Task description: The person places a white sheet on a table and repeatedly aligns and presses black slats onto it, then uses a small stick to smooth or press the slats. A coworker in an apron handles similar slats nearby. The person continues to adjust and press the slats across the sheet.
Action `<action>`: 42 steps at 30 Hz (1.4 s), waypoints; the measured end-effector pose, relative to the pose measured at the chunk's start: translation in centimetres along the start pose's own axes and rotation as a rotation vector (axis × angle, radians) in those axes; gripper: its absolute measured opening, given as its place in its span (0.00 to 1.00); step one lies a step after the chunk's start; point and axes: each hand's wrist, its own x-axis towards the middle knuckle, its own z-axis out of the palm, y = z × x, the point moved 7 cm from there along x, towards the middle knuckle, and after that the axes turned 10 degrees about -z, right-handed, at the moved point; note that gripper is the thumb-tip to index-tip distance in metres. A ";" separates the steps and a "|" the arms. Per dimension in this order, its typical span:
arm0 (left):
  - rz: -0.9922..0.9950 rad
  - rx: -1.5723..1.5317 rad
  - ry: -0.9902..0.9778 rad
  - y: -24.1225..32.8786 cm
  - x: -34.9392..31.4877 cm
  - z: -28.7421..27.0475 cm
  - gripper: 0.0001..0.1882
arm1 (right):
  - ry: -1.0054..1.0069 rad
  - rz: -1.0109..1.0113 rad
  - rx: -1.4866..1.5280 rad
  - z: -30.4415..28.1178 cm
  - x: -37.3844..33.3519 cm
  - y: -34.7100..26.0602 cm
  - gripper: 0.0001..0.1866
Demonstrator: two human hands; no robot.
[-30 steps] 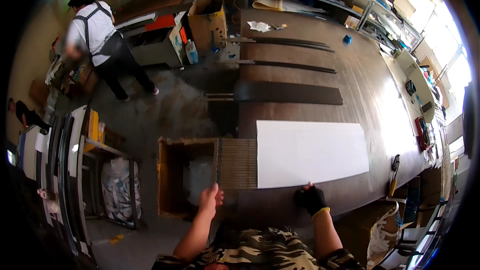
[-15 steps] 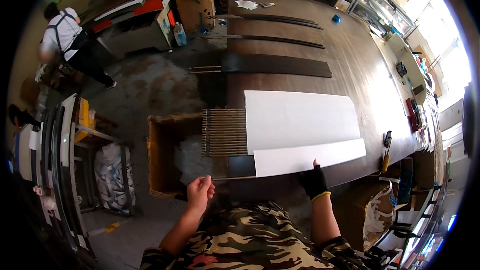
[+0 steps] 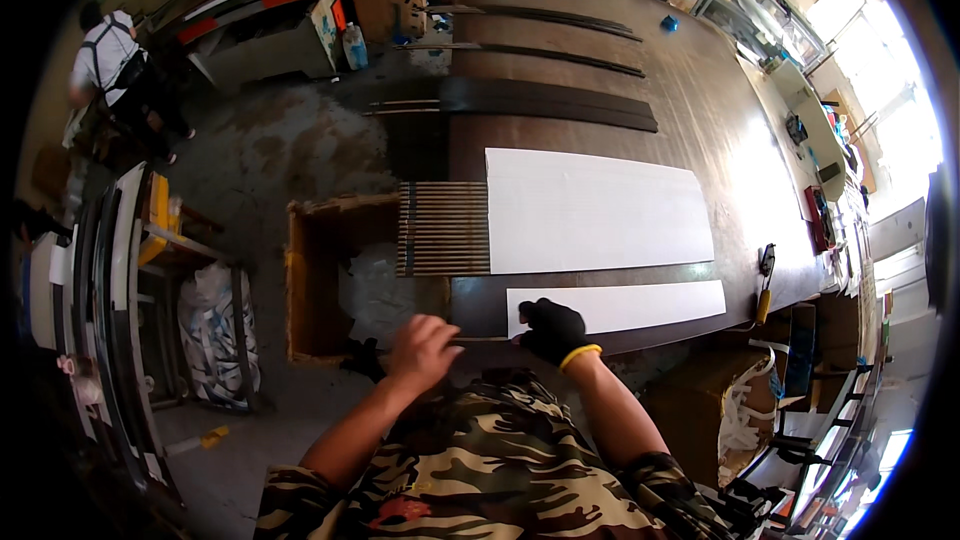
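Observation:
My bare left hand [image 3: 425, 352] has its fingers curled at the end of a thin rod [image 3: 484, 339] near the table's front edge. That rod runs right to a narrow white strip [image 3: 640, 307]. My right hand [image 3: 552, 331], in a black fingerless glove with a yellow cuff, closes on the strip's left end, thumb uppermost. The rod's part under the strip and glove is hidden. Just beyond lies a wide white panel [image 3: 600, 212], apart from the strip. A row of several thin brownish rods [image 3: 444, 228] sticks out from its left side, past the table edge.
Dark strips [image 3: 550, 103] lie farther back on the brown table [image 3: 690, 130]. An open cardboard box [image 3: 294, 280] stands below the table's left edge. A yellow-handled tool [image 3: 765, 290] lies at the right. A person in a white shirt [image 3: 108, 52] stands at far left.
My right hand has slid left along the strip to its left end. My left hand has shifted slightly right along the rod. The strip now lies apart from the wide panel.

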 end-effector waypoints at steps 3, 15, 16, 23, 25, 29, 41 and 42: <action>0.094 -0.014 -0.110 0.8 0.9 3.8 0.07 | -0.149 0.032 -0.095 2.0 1.8 -0.8 0.13; -0.016 -0.056 -0.086 0.0 1.1 6.4 0.04 | -0.168 -0.032 -0.106 3.0 1.6 0.5 0.08; -0.027 -0.048 -0.079 0.0 1.2 6.2 0.05 | -0.169 -0.051 -0.096 2.7 1.7 0.1 0.09; -0.028 -0.015 -0.050 -0.1 1.1 6.7 0.05 | -0.181 -0.200 0.215 3.9 2.6 1.6 0.06; -0.028 -0.018 -0.053 -0.4 0.9 6.7 0.04 | -0.206 -0.313 0.122 4.1 2.9 1.8 0.06; -0.029 0.001 -0.034 -0.1 0.8 6.1 0.05 | -0.206 -0.333 0.084 4.4 3.2 1.5 0.08; -0.012 0.118 -0.087 2.2 1.5 5.4 0.05 | 0.107 0.007 0.585 4.0 1.1 12.6 0.12; -0.029 0.105 -0.094 2.3 1.6 5.3 0.06 | 0.157 0.180 0.878 2.0 -1.0 17.1 0.14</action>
